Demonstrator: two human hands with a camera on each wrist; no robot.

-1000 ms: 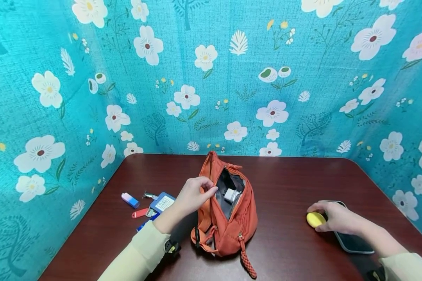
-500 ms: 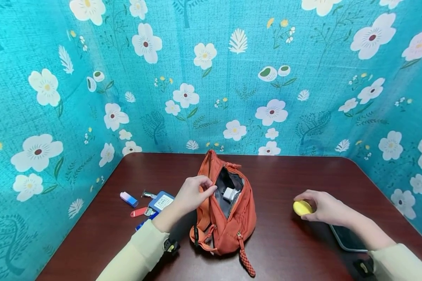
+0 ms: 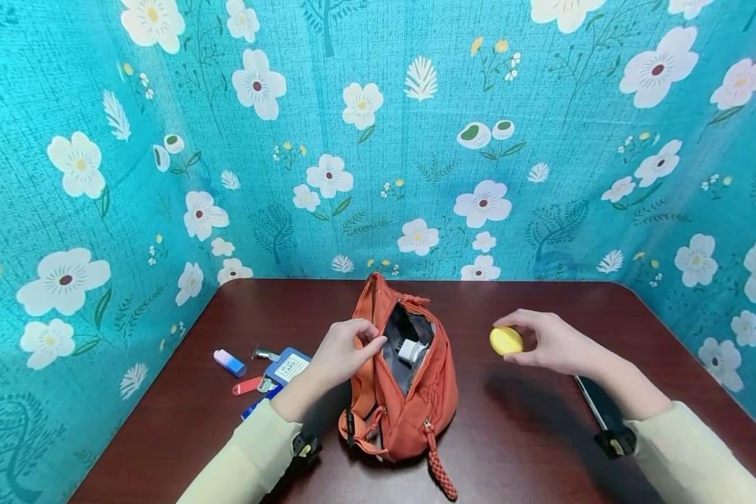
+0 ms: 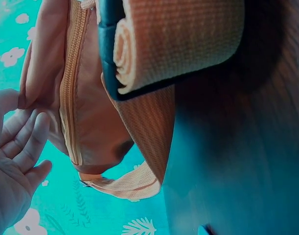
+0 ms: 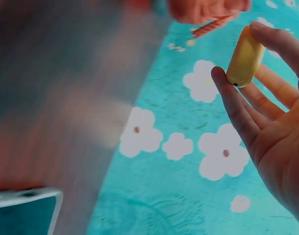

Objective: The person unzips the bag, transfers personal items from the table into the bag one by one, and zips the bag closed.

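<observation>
Plainly, your left hand [image 3: 346, 355] pinches the left edge of the orange bag's [image 3: 439, 395] opening, presumably to keep its mouth spread over the white plug [image 3: 411, 351] inside, while your right hand [image 3: 553, 341], well apart, grips the yellow disc [image 3: 505, 341] by its edges, probably for easy release. Compared with one second earlier, the disc has moved from beside the phone [image 5: 24, 215] to above the table [image 3: 498, 451], between phone and bag.
</observation>
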